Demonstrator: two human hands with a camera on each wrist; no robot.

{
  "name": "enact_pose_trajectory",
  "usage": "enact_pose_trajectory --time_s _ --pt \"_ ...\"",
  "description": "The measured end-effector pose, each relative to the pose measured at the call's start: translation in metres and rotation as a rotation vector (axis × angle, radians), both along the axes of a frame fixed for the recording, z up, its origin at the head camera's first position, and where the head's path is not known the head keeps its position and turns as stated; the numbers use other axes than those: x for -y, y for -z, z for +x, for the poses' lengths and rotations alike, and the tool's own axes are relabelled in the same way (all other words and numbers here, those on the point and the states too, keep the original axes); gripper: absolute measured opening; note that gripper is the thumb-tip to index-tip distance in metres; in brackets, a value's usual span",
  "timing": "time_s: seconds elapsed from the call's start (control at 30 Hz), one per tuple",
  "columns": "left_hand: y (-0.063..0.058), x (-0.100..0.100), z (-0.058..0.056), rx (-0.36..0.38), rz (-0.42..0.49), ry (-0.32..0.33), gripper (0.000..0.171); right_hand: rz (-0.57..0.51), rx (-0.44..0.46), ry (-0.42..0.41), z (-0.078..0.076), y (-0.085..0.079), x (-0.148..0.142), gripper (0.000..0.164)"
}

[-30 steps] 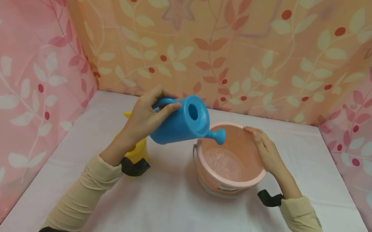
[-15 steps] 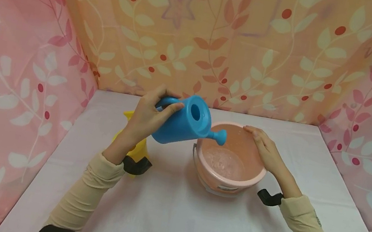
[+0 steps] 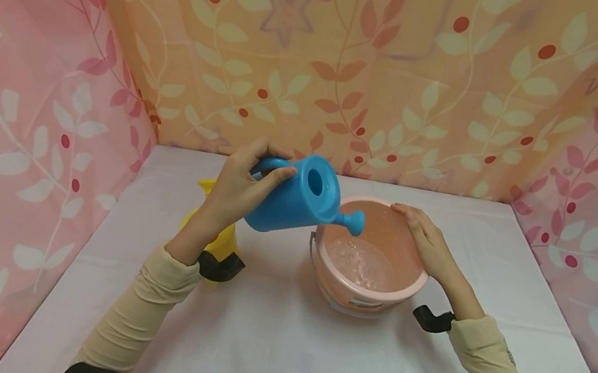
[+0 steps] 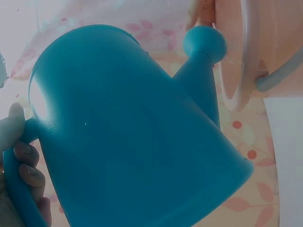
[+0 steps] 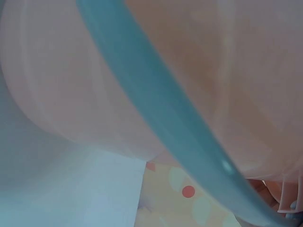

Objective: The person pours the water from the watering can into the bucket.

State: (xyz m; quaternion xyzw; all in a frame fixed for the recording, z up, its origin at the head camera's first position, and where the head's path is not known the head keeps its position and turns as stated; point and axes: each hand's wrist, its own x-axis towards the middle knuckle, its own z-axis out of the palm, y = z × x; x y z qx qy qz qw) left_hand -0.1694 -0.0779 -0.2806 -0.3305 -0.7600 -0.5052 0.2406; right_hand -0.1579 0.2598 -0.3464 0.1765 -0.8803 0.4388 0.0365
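My left hand grips the handle of a blue watering can, its thumb near the can's top. The can is tilted to the right, and its spout's round head hangs over a pink bucket. Below the spout, the shallow water in the bucket is rippled and bubbly. At the bucket's far right rim my right hand holds on, with fingers over the edge. In the right wrist view the bucket's pale band-like handle crosses its side.
A yellow object stands on the white-covered table, partly hidden behind my left wrist. Patterned cloth walls enclose the table at the back and both sides. Black wrist mounts jut out below the hands.
The watering can has shifted very slightly to the right in my left hand. The ripples in the bucket's water have changed shape. My right hand stays at the rim.
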Motion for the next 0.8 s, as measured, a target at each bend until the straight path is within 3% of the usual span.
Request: enact_pose_trajectory --time_s 0.17,0.4,0.8 --pt "0.0 0.001 0.0 -0.008 0.0 0.004 0.022 0.006 0.011 0.012 -0.005 0.007 -0.004 0.041" --pt "0.0 0.001 0.001 0.0 -0.002 -0.002 0.022 0.01 0.005 0.017 -0.021 0.03 -0.018 0.041" --pt "-0.001 0.002 0.0 -0.042 -0.012 -0.008 0.022 0.014 0.014 0.022 -0.022 0.03 -0.017 0.041"
